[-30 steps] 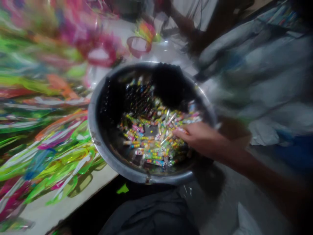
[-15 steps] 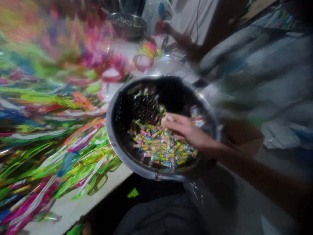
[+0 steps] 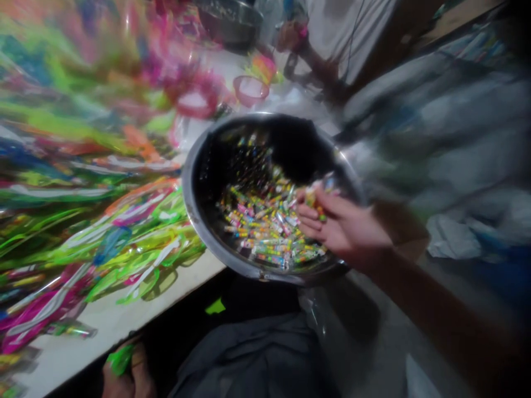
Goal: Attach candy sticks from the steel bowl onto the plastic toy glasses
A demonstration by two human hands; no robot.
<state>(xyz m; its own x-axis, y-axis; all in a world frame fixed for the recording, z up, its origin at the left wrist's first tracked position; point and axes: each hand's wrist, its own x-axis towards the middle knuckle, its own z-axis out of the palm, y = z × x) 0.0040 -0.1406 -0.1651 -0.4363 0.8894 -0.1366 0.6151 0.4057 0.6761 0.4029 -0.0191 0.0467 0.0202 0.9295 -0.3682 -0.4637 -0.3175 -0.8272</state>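
Observation:
A large metal bowl (image 3: 255, 272) holds many small tube-shaped pieces in bright wrappers (image 3: 269, 243), spread over its bottom. Over the bowl's right side is my right hand (image 3: 338, 224), palm partly turned up. Its fingers are curled around a few of these small wrapped tubes (image 3: 311, 198), yellow and orange in colour. My left hand (image 3: 139, 373) is at the bottom edge, below the table edge, with its fingers closed on a bright green piece (image 3: 120, 359) that looks like soft plastic. Most of that hand lies outside the picture.
Clear-coloured plastic pouches with white straps (image 3: 145, 276) are heaped over the table (image 3: 103, 331) on the left. Behind the bowl stand a pink-rimmed container (image 3: 251, 91) and another metal bowl (image 3: 232, 25). A co-worker's hand (image 3: 292, 36) shows at the back. Large pale sacks (image 3: 440, 127) fill the right.
My right hand has moved right and turned its palm up, lifting a few small wrapped tubes off the pile. My left hand with the green piece has come further into view.

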